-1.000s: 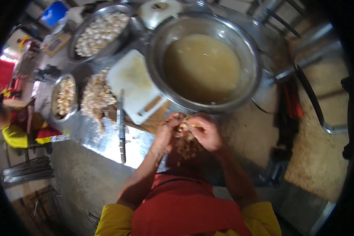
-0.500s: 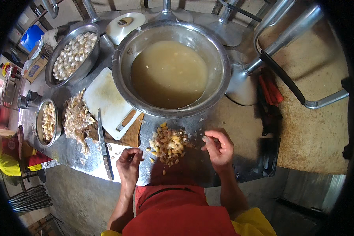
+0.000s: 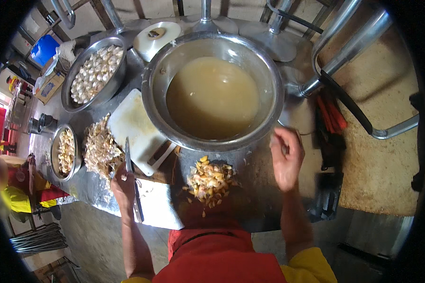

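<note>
My left hand (image 3: 123, 189) is at the edge of a heap of papery garlic skins (image 3: 100, 145), beside a knife (image 3: 137, 207) with a dark handle. Its fingers are drawn together, with a small pale bit at the tips that I cannot make out. To the right, my right hand (image 3: 288, 162) is raised just off the lower right rim of a large steel basin (image 3: 148, 111) of cloudy liquid. Its fingers curl inward, and anything within them is hidden. Between my hands a pile of garlic cloves (image 3: 211, 179) lies on the metal table.
A white cutting board (image 3: 130, 118) rests against the basin. Whole garlic bulbs fill a steel bowl (image 3: 66, 96) at the far left; a smaller bowl (image 3: 76, 165) holds cloves. Behind stands a round lid (image 3: 167, 35). Metal stool legs (image 3: 349, 52) rise at right. Another person (image 3: 21, 188) is at left.
My left hand has moved left, from beside the clove pile to the skin heap. My right hand has moved right and away from me, toward the basin's rim. The view has shifted slightly.
</note>
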The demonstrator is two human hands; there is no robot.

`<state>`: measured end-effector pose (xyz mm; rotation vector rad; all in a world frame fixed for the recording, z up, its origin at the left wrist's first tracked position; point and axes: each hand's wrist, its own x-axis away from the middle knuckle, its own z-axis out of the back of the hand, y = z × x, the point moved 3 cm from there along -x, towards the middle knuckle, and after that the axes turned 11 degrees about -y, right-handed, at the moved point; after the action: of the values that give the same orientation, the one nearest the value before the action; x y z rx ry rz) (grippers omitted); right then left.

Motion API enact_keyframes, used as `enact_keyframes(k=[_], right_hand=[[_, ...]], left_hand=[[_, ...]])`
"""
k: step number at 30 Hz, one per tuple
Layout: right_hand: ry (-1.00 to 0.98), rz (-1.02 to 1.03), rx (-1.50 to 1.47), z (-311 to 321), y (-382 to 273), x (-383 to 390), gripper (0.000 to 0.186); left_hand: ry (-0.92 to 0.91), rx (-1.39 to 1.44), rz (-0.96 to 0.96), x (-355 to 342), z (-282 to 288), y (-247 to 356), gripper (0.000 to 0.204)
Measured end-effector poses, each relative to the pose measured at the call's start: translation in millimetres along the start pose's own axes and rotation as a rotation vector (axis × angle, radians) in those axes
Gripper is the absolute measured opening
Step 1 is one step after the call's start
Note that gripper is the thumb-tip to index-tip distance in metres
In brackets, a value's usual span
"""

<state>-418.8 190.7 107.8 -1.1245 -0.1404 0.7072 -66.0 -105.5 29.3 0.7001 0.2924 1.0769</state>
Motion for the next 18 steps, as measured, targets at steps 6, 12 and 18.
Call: enact_keyframes(k=[6,12,18], right_hand=[[-0.658,-0.047,0.871,-60.4,65.0,-134.9,0.084],[-0.867,-0.411,0.840,-118.9,169.0,-210.2,0.108],[-0.939,-0.255,0.636,-173.6,194.3,-226.0,0.104]], left_hand=[[-0.169,0.249,0.111,-55.8,14.6,41.9,0.035],[-0.251,-0.212,-0.677,-143.7,-58.5,184.5,0.025],[-0.424,-0.342,-0.908,-279.6,-193.1,199.7,0.039]])
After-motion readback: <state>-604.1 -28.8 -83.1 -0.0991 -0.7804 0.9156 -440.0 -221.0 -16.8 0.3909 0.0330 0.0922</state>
